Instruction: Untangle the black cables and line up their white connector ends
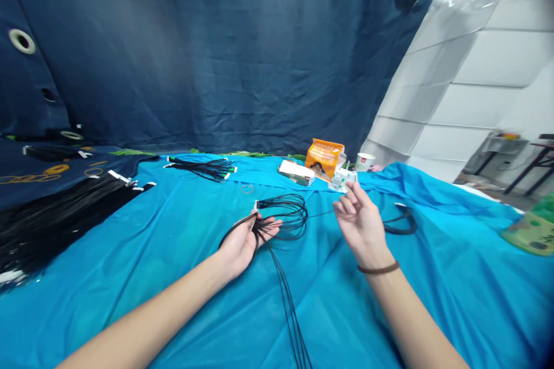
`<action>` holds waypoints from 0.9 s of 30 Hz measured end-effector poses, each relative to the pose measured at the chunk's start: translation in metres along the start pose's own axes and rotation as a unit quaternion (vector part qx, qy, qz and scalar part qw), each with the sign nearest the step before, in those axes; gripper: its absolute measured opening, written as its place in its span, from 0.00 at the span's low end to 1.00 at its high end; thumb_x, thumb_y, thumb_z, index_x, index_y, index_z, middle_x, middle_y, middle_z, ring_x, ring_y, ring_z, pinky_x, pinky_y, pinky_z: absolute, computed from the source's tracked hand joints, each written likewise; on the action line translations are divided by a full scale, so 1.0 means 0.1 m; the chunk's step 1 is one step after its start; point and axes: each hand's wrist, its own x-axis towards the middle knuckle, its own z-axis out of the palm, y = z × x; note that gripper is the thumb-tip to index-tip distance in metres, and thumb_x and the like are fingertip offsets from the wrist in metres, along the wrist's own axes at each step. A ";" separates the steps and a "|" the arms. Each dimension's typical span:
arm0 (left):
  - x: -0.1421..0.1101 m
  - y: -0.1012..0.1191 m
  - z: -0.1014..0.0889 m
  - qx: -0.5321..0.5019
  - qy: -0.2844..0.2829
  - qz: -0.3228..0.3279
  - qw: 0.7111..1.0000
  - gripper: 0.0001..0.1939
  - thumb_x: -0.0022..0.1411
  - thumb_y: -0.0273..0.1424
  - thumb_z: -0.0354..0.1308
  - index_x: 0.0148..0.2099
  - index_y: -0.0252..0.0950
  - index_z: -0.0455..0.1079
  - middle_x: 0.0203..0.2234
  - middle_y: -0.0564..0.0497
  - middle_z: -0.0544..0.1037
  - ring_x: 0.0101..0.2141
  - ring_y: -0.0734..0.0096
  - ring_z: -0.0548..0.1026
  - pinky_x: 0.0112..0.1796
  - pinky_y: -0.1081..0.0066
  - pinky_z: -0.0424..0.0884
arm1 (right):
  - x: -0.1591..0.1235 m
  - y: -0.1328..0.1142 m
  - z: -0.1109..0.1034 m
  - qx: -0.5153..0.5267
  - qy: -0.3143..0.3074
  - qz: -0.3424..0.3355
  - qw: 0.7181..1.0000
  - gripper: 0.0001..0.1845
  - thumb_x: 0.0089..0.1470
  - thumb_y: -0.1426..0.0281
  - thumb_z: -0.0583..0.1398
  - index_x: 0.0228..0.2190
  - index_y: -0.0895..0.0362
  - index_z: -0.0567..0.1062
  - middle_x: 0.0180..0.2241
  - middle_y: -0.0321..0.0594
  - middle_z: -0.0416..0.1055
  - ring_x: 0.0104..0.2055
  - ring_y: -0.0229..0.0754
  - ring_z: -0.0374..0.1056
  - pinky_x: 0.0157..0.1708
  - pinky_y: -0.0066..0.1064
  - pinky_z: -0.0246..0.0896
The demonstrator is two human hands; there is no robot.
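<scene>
A bundle of thin black cables [283,228] is looped in the middle of the blue-covered table. My left hand [242,242] is closed round the bundle, palm up, with the thumb pressing on it. A small white connector [256,205] sticks up just above that thumb. Several loose strands [288,300] hang from the hand toward the near edge. One thin wire [321,214] stretches from the loops to my right hand [357,216], which is raised to the right. Its thumb and index finger are pinched together; the wire's end is hidden by the fingers.
Black cable bundles lie at the far left [64,219] and back [199,168]. A coiled cable [402,225] rests right of my right hand. Behind stand an orange package [324,155], a white-topped box [296,172] and a paper cup [366,161]. A rubber band [247,189] lies nearby.
</scene>
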 end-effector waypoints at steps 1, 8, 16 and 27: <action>0.00 0.00 0.00 0.000 -0.001 -0.001 1.000 0.09 0.60 0.27 0.45 0.27 0.33 0.60 0.27 0.40 0.76 0.32 0.63 0.76 0.39 0.63 0.70 | 0.00 -0.01 0.00 0.003 0.000 0.000 1.000 0.09 0.47 0.69 0.61 0.26 0.59 0.65 0.14 0.22 0.47 0.12 0.23 0.44 0.14 0.17 0.45; -0.04 0.00 0.01 0.015 -0.020 0.003 1.000 0.08 0.60 0.26 0.45 0.28 0.33 0.60 0.28 0.41 0.76 0.32 0.62 0.77 0.40 0.64 0.70 | 0.01 -0.03 -0.02 0.025 0.003 -0.012 1.000 0.07 0.47 0.70 0.61 0.27 0.61 0.67 0.14 0.22 0.48 0.12 0.23 0.44 0.14 0.17 0.45; -0.03 0.00 -0.03 0.035 -0.073 0.010 0.997 0.07 0.58 0.28 0.49 0.28 0.32 0.62 0.31 0.41 0.76 0.36 0.59 0.76 0.39 0.64 0.70 | 0.03 -0.05 -0.07 0.007 -0.011 -0.044 0.999 0.09 0.45 0.70 0.62 0.24 0.60 0.66 0.14 0.23 0.48 0.13 0.23 0.44 0.14 0.18 0.44; -0.05 0.02 0.00 0.048 -0.042 0.025 0.998 0.09 0.60 0.28 0.46 0.28 0.32 0.61 0.29 0.41 0.77 0.34 0.61 0.76 0.38 0.66 0.71 | 0.00 0.05 -0.01 -0.103 0.003 -0.117 0.988 0.10 0.42 0.66 0.63 0.24 0.60 0.70 0.15 0.25 0.50 0.15 0.25 0.46 0.15 0.19 0.41</action>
